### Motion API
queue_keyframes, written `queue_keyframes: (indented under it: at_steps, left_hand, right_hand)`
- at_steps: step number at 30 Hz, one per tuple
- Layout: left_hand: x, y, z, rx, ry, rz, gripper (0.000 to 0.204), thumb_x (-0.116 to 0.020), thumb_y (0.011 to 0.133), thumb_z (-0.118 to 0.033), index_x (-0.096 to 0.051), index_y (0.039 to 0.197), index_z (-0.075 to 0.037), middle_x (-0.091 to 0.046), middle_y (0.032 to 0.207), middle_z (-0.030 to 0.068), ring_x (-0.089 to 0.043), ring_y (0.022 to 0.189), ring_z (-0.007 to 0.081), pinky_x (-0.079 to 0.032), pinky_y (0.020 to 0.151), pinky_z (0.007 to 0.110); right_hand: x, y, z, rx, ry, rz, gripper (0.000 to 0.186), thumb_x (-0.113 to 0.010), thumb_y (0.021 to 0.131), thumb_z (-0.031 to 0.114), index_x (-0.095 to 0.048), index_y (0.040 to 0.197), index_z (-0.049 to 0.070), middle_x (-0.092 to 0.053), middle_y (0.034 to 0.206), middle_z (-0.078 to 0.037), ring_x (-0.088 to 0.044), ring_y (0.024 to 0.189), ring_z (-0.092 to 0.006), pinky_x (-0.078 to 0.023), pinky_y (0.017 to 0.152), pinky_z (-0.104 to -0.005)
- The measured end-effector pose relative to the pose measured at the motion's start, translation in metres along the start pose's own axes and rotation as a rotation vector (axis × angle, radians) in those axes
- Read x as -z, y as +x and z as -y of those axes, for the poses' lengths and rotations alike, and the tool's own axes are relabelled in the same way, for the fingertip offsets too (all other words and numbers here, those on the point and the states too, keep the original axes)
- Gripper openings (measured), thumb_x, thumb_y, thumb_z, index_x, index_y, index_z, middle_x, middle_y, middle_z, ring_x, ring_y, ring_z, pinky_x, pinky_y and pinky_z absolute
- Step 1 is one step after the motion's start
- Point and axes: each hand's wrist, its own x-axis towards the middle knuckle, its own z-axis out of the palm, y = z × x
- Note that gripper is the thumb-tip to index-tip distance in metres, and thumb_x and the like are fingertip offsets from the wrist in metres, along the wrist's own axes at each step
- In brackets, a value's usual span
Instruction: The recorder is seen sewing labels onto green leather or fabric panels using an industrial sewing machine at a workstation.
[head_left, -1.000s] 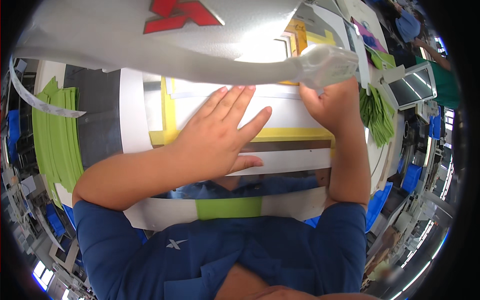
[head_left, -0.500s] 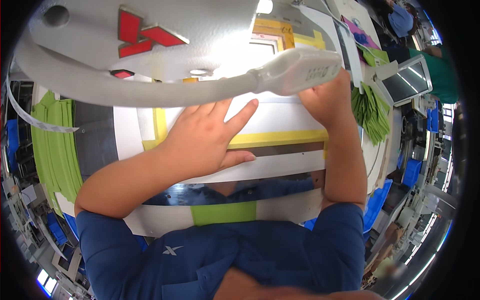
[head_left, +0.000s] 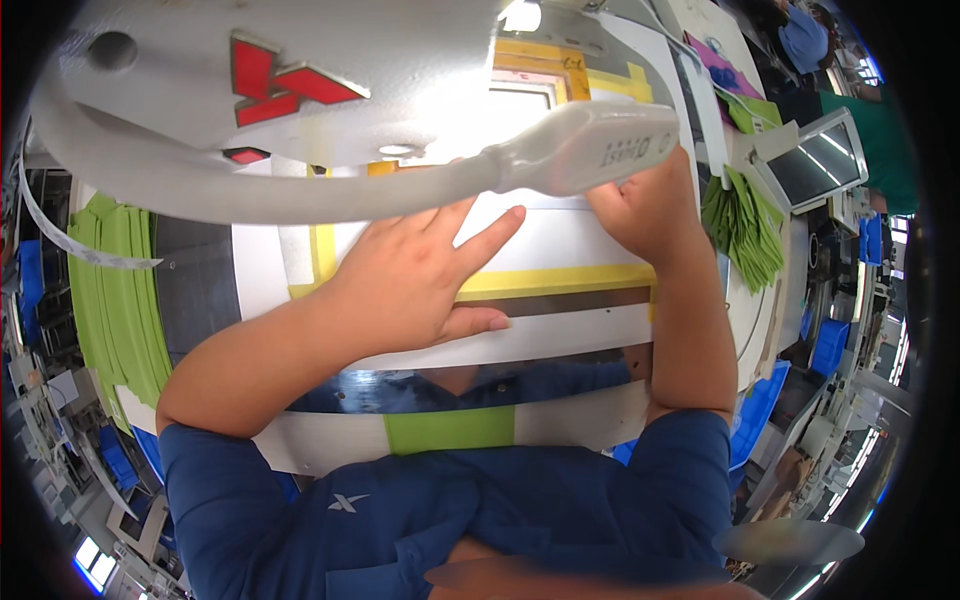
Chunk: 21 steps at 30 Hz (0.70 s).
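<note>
My left hand [head_left: 415, 265] lies palm down with fingers spread on a white sheet-like surface [head_left: 570, 238] edged with yellow tape [head_left: 575, 280]. Its fingertips pass behind the pale flexible neck of a lamp [head_left: 585, 150]. Farther right, my right hand [head_left: 645, 210] rests by the same surface with its fingers curled in. The lamp head covers part of that hand, so anything in its grip is hidden. Above both hands looms a white sewing machine body [head_left: 175, 100] with red emblem pieces. Bright light falls on a brown-yellow frame [head_left: 575, 75] beyond the lamp.
Stacked green fabric pieces [head_left: 115, 300] lie at the left, beside a dark metal plate [head_left: 200, 290]. More green pieces [head_left: 745, 235] hang at the right, near a tilted screen [head_left: 820, 160]. A blue bin [head_left: 757, 415] stands low on the right. A co-worker's green sleeve [head_left: 890, 150] shows farther off.
My right hand has shifted slightly left, still curled. My left hand stays spread in nearly the same place. The whole view has tilted a little.
</note>
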Motion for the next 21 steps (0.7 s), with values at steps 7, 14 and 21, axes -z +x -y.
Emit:
queue_keyframes:
  at_steps: [7, 14, 21]
  left_hand:
    - [-0.004, 0.001, 0.002, -0.038, -0.029, -0.07, 0.089, -0.075, 0.088, -0.063, -0.051, 0.158, -0.014, -0.042, 0.157, 0.0328, -0.043, 0.145, 0.0514, -0.035, 0.12, 0.058]
    - [-0.003, 0.0, 0.003, -0.043, -0.07, -0.079, 0.089, -0.078, 0.086, -0.061, -0.053, 0.157, -0.013, -0.047, 0.151, 0.0324, -0.044, 0.143, 0.0509, -0.034, 0.121, 0.058]
    - [0.017, -0.048, 0.009, 0.1, 0.178, -0.111, 0.088, -0.078, 0.087, -0.059, -0.052, 0.158, -0.013, -0.049, 0.151, 0.0324, -0.047, 0.141, 0.0499, -0.035, 0.122, 0.057]
  right_hand:
    - [-0.009, -0.003, 0.002, 0.053, -0.015, 0.091, 0.01, -0.065, 0.085, 0.005, -0.072, 0.091, 0.001, -0.07, 0.097, -0.018, -0.062, 0.095, -0.0414, -0.052, 0.082, -0.0502]
    - [-0.008, 0.001, 0.004, 0.081, -0.154, 0.193, 0.021, -0.065, 0.09, 0.004, -0.071, 0.109, 0.0, -0.07, 0.116, -0.02, -0.065, 0.105, -0.0403, -0.049, 0.095, -0.0475]
    - [-0.006, 0.004, 0.011, 0.041, -0.204, 0.301, 0.022, -0.065, 0.096, 0.004, -0.072, 0.117, 0.001, -0.071, 0.133, -0.016, -0.065, 0.12, -0.0368, -0.048, 0.107, -0.0421]
